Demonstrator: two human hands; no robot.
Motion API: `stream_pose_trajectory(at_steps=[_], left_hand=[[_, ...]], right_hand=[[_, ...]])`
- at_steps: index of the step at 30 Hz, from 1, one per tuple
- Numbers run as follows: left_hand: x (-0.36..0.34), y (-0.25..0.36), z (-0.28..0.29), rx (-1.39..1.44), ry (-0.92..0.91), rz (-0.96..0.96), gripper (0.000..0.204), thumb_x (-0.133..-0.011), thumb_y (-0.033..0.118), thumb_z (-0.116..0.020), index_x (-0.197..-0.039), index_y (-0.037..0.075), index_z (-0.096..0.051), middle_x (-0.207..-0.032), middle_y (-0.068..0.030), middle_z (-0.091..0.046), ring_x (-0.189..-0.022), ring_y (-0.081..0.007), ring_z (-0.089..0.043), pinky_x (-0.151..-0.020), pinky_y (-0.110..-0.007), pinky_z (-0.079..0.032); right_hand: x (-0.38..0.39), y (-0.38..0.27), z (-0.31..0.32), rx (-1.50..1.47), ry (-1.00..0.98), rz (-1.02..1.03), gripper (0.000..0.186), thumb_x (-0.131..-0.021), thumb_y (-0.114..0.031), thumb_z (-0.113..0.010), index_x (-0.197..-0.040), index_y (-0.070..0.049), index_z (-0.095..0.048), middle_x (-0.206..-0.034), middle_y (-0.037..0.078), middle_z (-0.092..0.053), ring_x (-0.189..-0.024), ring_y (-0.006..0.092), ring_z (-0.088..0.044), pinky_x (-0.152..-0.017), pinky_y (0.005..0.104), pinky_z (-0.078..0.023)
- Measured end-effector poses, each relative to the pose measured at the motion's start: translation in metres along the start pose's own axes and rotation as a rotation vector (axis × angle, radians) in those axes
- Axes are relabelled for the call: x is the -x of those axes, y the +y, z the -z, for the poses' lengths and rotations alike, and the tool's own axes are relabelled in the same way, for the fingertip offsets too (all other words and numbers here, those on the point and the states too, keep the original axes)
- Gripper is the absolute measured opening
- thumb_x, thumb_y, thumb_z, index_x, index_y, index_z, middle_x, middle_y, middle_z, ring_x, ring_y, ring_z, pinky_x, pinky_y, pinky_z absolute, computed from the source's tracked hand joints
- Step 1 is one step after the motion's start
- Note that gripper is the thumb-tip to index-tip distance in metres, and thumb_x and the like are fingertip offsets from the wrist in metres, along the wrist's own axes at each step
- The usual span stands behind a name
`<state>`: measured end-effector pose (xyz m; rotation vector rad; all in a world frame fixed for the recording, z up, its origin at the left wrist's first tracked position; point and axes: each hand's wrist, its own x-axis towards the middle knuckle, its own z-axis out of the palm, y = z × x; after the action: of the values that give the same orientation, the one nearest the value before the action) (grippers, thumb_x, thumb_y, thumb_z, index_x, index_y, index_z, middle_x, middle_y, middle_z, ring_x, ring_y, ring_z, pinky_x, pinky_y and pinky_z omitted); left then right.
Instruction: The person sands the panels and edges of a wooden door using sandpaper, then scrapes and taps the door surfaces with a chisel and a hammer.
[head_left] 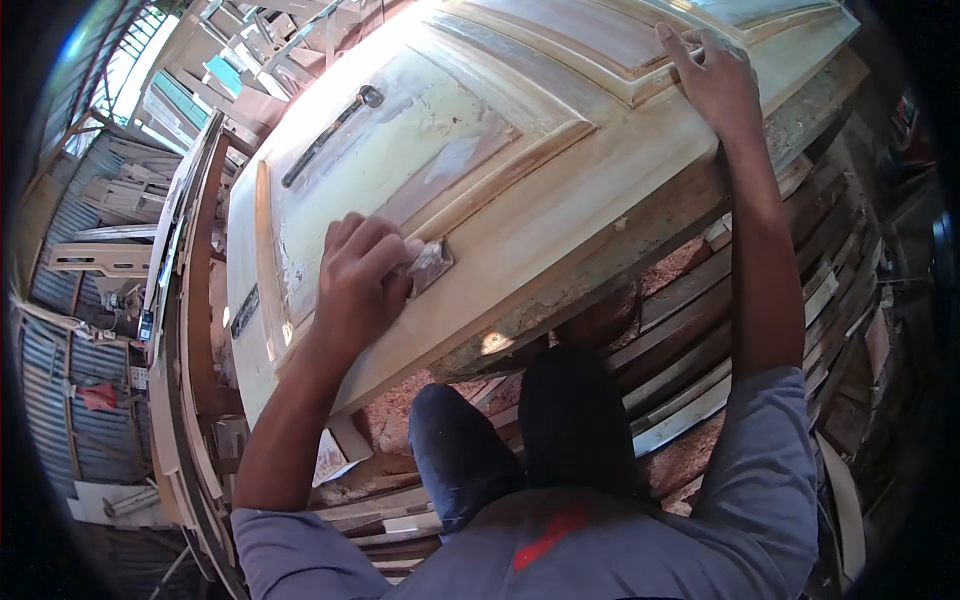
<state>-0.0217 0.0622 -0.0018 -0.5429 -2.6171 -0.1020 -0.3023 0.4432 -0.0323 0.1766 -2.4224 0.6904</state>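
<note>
My left hand (pixel 365 265) has its fingers closed round a small dusty pad (pixel 430 260), apparently sandpaper, and presses it on the pale wooden panelled door (pixel 520 270) beside a moulding. My right hand (pixel 710 75) rests on the door's upper right part, fingers apart and slightly bent, nothing visible in them. Between the hands and farther back, the recessed panel (pixel 400 130) has patchy pale filler. A dark elongated tool (pixel 330 135) with a round end lies on it. A dark narrow strip (pixel 244 312) shows at the door's left end.
Stacked boards (pixel 180 350) stand close along the left, with more timber offcuts (pixel 240 70) behind. A corrugated metal wall (pixel 50 380) is farther left. My knees are under the door's near edge. Loose planks (pixel 670 400) and reddish shavings lie below on the right.
</note>
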Motion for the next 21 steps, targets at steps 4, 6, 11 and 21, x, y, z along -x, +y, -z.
stream_pose_trajectory(at_steps=[4,6,11,21], left_hand=[[-0.041,0.012,-0.016,0.087,0.07,-0.102,0.025,-0.074,-0.004,-0.077,-0.097,0.006,-0.073,-0.095,-0.014,-0.065,-0.095,-0.0374,-0.063,-0.085,-0.05,-0.049],[-0.09,0.03,-0.047,0.24,0.216,-0.187,0.021,-0.078,-0.002,-0.078,-0.096,0.006,-0.07,-0.098,-0.0144,-0.067,-0.099,-0.0384,-0.064,-0.091,-0.051,-0.051],[-0.092,0.03,-0.057,0.076,0.121,-0.14,0.021,-0.08,0.002,-0.081,-0.097,0.006,-0.068,-0.101,-0.0142,-0.069,-0.102,-0.0382,-0.065,-0.093,-0.05,-0.052],[-0.02,0.011,-0.008,0.044,0.089,-0.04,0.019,-0.077,0.003,-0.08,-0.091,0.009,-0.068,-0.096,-0.0103,-0.067,-0.092,-0.0355,-0.061,-0.087,-0.049,-0.048]], right_hand=[[-0.004,-0.007,-0.001,-0.031,-0.011,-0.017,0.089,-0.102,-0.08,-0.056,-0.139,-0.002,-0.072,-0.129,0.029,-0.076,-0.134,0.047,-0.064,-0.116,0.0562,-0.048],[-0.006,-0.001,-0.005,0.061,-0.046,-0.028,0.087,-0.102,-0.08,-0.056,-0.139,-0.002,-0.073,-0.132,0.027,-0.075,-0.134,0.0466,-0.064,-0.117,0.0552,-0.048],[-0.005,0.012,-0.007,0.074,-0.094,0.005,0.086,-0.102,-0.079,-0.056,-0.139,-0.003,-0.072,-0.132,0.027,-0.075,-0.134,0.0468,-0.064,-0.118,0.0548,-0.046],[-0.008,0.016,-0.01,0.141,-0.02,0.067,0.084,-0.102,-0.079,-0.054,-0.145,-0.008,-0.07,-0.139,0.028,-0.071,-0.142,0.0467,-0.058,-0.122,0.0582,-0.042]])
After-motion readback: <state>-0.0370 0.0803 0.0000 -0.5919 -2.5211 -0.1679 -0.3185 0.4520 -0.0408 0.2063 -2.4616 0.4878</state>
